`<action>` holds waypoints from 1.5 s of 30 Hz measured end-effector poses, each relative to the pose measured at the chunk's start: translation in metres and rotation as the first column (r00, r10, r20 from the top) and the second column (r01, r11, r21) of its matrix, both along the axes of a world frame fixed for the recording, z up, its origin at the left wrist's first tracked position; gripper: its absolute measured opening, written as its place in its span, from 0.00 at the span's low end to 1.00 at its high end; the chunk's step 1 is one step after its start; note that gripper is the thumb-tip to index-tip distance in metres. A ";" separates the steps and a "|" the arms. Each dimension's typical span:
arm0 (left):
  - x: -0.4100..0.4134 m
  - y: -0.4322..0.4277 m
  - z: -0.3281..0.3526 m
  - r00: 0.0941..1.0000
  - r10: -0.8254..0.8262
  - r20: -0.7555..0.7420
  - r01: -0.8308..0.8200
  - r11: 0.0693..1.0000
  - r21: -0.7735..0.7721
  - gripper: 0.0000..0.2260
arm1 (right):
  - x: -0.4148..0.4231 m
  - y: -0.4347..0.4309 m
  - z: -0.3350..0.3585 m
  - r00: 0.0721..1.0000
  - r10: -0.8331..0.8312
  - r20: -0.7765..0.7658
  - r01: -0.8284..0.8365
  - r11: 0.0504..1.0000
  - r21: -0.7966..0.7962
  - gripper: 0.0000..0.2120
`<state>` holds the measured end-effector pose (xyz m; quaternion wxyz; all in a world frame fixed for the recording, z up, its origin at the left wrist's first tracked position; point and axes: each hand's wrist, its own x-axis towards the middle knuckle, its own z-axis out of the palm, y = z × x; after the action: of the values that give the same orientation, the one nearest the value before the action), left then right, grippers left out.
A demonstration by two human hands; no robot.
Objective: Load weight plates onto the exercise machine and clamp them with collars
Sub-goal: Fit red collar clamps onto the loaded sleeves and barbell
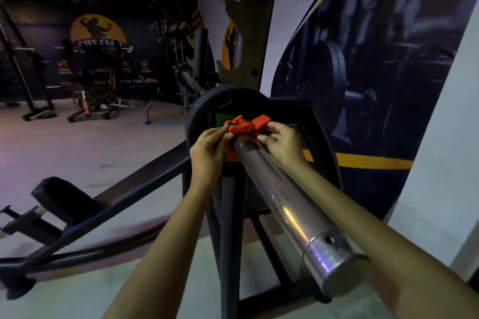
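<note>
Collar step: press the red collar (242, 134) flush against the dark weight plate (207, 111) before you snap its lever down, or the plate will likely creep along the steel sleeve (287, 197). Your left hand (207, 153) grips the collar's left side; your right hand (281, 141) pinches its raised lever. The collar rings the sleeve, between both hands.

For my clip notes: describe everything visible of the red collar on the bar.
The red collar, plastic by its look, rings the shiny steel sleeve close against the dark weight plate. A lever tab sticks out at its upper right. The left hand grips its left rim; the right hand pinches the lever side. Whether it is latched cannot be told.
</note>
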<state>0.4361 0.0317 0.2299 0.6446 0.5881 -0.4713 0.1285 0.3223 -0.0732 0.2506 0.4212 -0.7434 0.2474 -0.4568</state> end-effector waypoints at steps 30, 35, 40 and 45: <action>0.031 0.017 0.047 0.542 -0.125 0.831 -0.358 0.861 0.363 0.40 | 0.000 -0.030 0.023 0.980 -0.073 -0.187 -0.039 0.846 -0.532 0.28; 0.028 0.022 0.032 0.594 -0.045 0.803 -0.360 0.878 0.316 0.33 | 0.007 -0.028 0.022 0.963 -0.061 -0.261 -0.087 0.850 -0.519 0.32; 0.024 0.025 0.030 0.653 -0.064 0.755 -0.336 0.868 0.364 0.29 | 0.004 -0.023 0.022 0.949 -0.111 -0.295 -0.071 0.836 -0.545 0.31; 0.028 0.033 0.044 0.629 -0.106 0.770 -0.340 0.853 0.395 0.32 | -0.008 -0.021 0.024 0.918 -0.236 -0.318 -0.032 0.757 -0.653 0.30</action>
<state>0.4644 0.0645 0.2743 0.1935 0.6543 -0.6749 0.2811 0.3142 -0.0942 0.2747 0.0568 -0.9016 0.1928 -0.3830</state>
